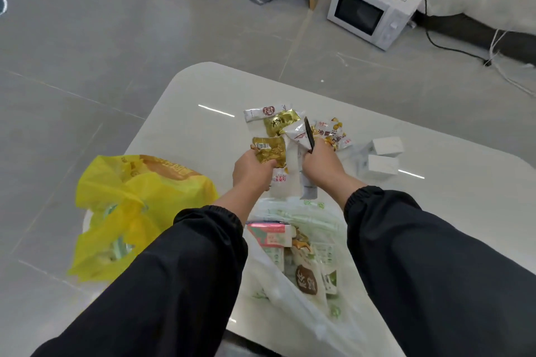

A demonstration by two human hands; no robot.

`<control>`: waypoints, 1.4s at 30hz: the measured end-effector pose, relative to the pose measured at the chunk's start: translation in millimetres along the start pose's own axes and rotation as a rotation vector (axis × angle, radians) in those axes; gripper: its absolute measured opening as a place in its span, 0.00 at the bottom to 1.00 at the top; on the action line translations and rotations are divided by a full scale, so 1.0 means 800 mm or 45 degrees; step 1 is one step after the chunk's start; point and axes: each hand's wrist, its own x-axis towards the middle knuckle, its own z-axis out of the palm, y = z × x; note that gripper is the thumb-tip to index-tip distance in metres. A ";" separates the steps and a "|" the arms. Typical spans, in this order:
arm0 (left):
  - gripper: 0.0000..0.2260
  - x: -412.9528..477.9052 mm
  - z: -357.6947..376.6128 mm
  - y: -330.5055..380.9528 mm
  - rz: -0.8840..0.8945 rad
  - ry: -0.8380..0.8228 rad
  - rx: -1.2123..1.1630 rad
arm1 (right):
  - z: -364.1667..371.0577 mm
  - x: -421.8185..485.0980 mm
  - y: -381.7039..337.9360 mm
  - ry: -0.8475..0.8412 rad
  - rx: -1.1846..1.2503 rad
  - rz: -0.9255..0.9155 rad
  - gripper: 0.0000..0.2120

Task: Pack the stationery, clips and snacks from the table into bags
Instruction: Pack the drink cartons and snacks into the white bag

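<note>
Just beyond the white bag (271, 290), the left hand (252, 171) gripped a gold packet (268, 152). The right hand (322, 165) clutched white packets (295, 133) and a black pen (308, 135). The pen could have slipped from that crowded grip.

Glossy table (203, 90), shiny foil packet (268, 151)

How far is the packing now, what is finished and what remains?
Done: the yellow bag and the white bag already hold items. In hand: the left hand grips a gold packet; the right hand holds a black pen with a white packet. Left: several snack packets and two white boxes lie on the table.
</note>
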 end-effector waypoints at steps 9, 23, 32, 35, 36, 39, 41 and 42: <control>0.10 -0.091 0.041 -0.043 -0.142 -0.125 0.020 | -0.006 -0.081 0.077 0.011 -0.023 0.003 0.08; 0.09 -0.160 0.098 -0.114 -0.141 -0.081 0.303 | 0.032 -0.156 0.174 -0.012 0.096 0.210 0.10; 0.17 -0.177 0.091 -0.131 -0.196 -0.053 0.120 | 0.065 -0.169 0.186 -0.201 -0.197 0.267 0.06; 0.16 -0.176 0.089 -0.134 -0.178 -0.041 0.111 | 0.079 -0.165 0.182 -0.366 -0.389 0.388 0.07; 0.16 -0.176 0.089 -0.136 -0.175 -0.043 0.094 | 0.082 -0.162 0.180 -0.360 -0.368 0.410 0.05; 0.18 -0.181 0.088 -0.143 -0.188 0.002 0.000 | 0.087 -0.152 0.179 -0.265 -0.160 0.473 0.08; 0.18 -0.182 0.087 -0.148 -0.210 0.051 -0.032 | 0.089 -0.146 0.182 -0.229 -0.073 0.481 0.11; 0.18 -0.182 0.087 -0.150 -0.221 0.058 -0.018 | 0.089 -0.145 0.183 -0.213 -0.044 0.478 0.12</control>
